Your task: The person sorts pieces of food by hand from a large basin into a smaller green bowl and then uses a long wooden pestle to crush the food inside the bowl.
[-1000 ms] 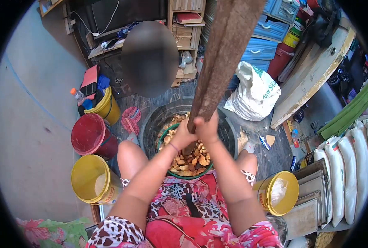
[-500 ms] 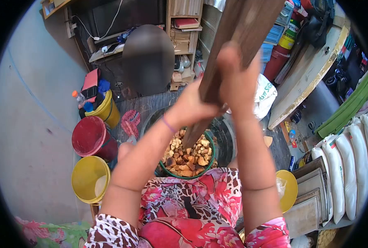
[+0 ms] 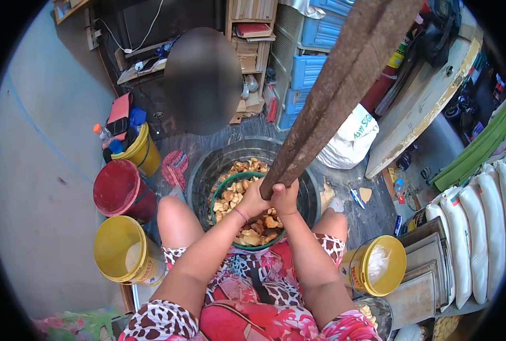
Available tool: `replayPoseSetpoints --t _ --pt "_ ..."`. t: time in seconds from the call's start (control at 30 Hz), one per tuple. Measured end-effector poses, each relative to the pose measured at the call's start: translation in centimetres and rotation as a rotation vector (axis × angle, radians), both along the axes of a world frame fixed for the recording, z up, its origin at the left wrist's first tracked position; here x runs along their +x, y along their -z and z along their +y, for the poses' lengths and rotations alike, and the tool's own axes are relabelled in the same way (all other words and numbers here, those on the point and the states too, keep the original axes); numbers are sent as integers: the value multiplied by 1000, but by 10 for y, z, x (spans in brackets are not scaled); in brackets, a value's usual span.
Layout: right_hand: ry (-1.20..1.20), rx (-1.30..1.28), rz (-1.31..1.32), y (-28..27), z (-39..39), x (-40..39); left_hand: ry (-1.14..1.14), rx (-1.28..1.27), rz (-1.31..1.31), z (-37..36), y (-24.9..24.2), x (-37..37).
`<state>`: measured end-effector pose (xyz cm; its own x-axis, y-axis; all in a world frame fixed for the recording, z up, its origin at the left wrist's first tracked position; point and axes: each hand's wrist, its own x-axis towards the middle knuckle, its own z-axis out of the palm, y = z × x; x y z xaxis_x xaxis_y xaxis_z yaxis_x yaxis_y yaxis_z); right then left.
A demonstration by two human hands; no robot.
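A long, thick brown wooden beam [image 3: 332, 91] slants from the upper right down into a green-rimmed container [image 3: 212, 215]. My left hand [image 3: 253, 201] and my right hand [image 3: 285, 198] are closed around the beam, close together near its lower part. Its bottom end is hidden behind my hands. The container holds golden-brown chunks [image 3: 226, 200] that look like pieces of dry bread. It stands between my knees, inside or against a large black tub [image 3: 204, 165] with more such chunks.
A yellow bucket [image 3: 116, 273], a red bucket [image 3: 108, 193] and another yellow bucket [image 3: 150, 156] line the left. At right stand a yellow pail [image 3: 372, 290] with a plastic bag, a white sack [image 3: 349, 139] and stacked white packs [image 3: 475, 227]. A cloth [image 3: 174, 165] lies on the floor.
Both hands have moved down and toward me with the beam, from high in front to just above the container. The grip stays on the beam, and more of the black tub shows.
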<state>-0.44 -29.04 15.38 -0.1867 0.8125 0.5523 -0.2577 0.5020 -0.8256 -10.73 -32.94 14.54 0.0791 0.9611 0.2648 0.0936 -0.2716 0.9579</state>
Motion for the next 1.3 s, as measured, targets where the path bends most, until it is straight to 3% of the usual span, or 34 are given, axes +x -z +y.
replayPoseSetpoints --t 0.13,0.23,0.33,0.47,0.5,0.57,0.6,0.67,0.73,0.77,0.8,0.83,0.87,0.97,1.03,1.13,1.17,1.23,1.3 --pt "-36 -4 -68 -21 -7 20 32 -39 36 -4 -5 3" --pt "-18 58 -97 -52 -10 27 48 -89 -138 -10 -24 11" --pt "96 212 -28 -120 -3 21 96 6 -39 -10 -103 7" --pt "164 365 -23 -282 -20 14 110 321 -7 -1 -231 4" --pt "447 725 -150 -305 -6 13 86 370 19 0 -257 1" --pt "440 579 115 -345 -42 -22 59 451 -113 11 -283 -5" --pt "440 573 111 -344 -38 -21 39 489 -131 13 -291 -9" --pt "212 529 21 -339 -25 -17 -21 463 -17 18 -276 -23" --pt "130 413 4 -275 28 -36 -127 430 -3 20 -224 -32" --pt "4 260 13 -224 25 -43 -174 405 -12 21 -174 -37" --pt "131 349 -27 -149 35 -53 -282 368 111 22 -108 -44" --pt "51 315 33 -86 33 -61 -237 262 111 24 -37 -54" --pt "-35 75 -48 -43 32 -60 -263 1 -59 31 8 -55" --pt "-166 -8 -42 -29 29 -43 -215 -16 -1 16 -21 -45" --pt "-193 -29 -187 -42 29 -31 -180 4 -30 13 -26 -40" --pt "-11 136 -36 -59 14 -23 -111 55 -83 8 -35 -30" --pt "-99 61 40 -71 13 -20 -79 80 -117 6 -38 -26" --pt "-45 189 133 -106 10 -15 -16 64 -166 5 -66 -20" --pt "267 418 51 -179 4 -6 50 114 -131 6 -131 -12"
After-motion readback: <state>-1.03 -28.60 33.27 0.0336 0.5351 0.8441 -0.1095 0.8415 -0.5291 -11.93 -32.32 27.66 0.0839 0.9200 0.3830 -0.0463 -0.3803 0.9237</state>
